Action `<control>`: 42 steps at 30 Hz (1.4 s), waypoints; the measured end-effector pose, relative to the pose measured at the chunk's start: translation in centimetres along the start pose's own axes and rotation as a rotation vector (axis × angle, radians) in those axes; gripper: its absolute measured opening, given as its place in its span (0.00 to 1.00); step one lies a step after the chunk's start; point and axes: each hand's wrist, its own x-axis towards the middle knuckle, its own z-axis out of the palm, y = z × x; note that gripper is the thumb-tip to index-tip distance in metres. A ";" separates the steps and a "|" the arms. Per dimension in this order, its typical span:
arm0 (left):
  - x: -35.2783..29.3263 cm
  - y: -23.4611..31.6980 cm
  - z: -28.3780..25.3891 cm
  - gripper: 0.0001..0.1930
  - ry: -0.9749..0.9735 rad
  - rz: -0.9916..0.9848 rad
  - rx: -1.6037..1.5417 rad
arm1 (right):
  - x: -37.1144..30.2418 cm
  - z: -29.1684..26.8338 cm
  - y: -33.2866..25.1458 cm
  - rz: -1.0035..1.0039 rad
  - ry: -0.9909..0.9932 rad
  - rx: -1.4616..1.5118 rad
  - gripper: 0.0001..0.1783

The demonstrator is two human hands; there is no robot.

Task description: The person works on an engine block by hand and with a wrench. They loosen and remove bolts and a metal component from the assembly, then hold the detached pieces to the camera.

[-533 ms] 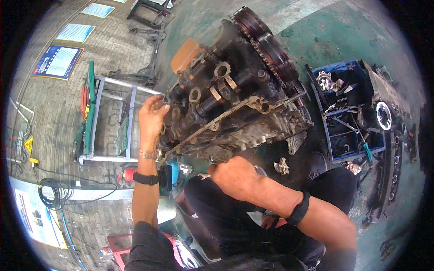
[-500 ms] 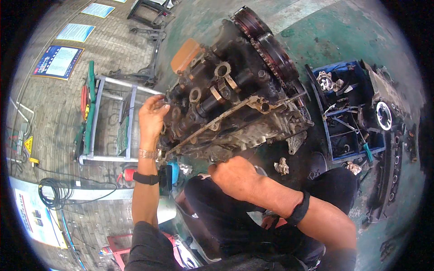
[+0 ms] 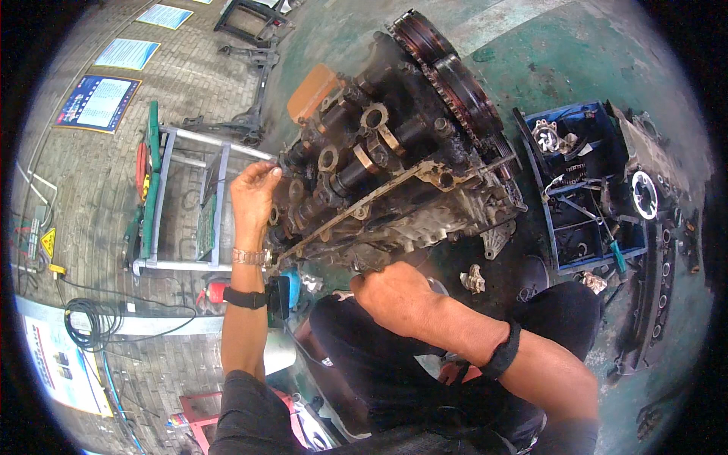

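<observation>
A dark, oily engine fills the middle, with camshafts and bearing caps along its top. A timing chain runs round sprockets at its far right end. At the engine's left end is my left hand, thumb and fingertips pressed together beside the camshaft end; anything between them is too small to make out. My right hand is closed in a fist under the near side of the engine, against its lower edge. Whatever that fist may hold is hidden.
On the right stands a blue parts tray with metal parts and a green-handled screwdriver. A long dark cover lies beyond it. A metal frame cart stands left, near a coiled black cable. Crumpled paper lies below the engine.
The thumb and fingers of my left hand have come together from a wider spread, at nearly the same place. My right hand has stayed where it was.
</observation>
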 end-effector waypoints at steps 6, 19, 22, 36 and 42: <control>0.8 -0.2 0.0 0.06 0.023 -0.109 0.071 | 0.0 -0.3 0.0 0.001 -0.005 0.002 0.06; 0.0 1.2 -0.4 0.06 -0.017 -0.133 -0.059 | 0.0 0.6 0.1 -0.009 -0.007 0.002 0.06; 0.5 0.9 -0.3 0.05 -0.009 -0.168 -0.065 | 0.0 0.6 0.1 -0.004 -0.020 -0.004 0.06; 0.8 0.4 -0.3 0.04 -0.049 -0.060 -0.012 | 0.0 0.3 0.1 -0.004 -0.023 -0.005 0.07; 1.1 0.3 -0.3 0.06 0.001 -0.152 0.031 | 0.0 0.2 0.1 0.005 -0.007 -0.009 0.07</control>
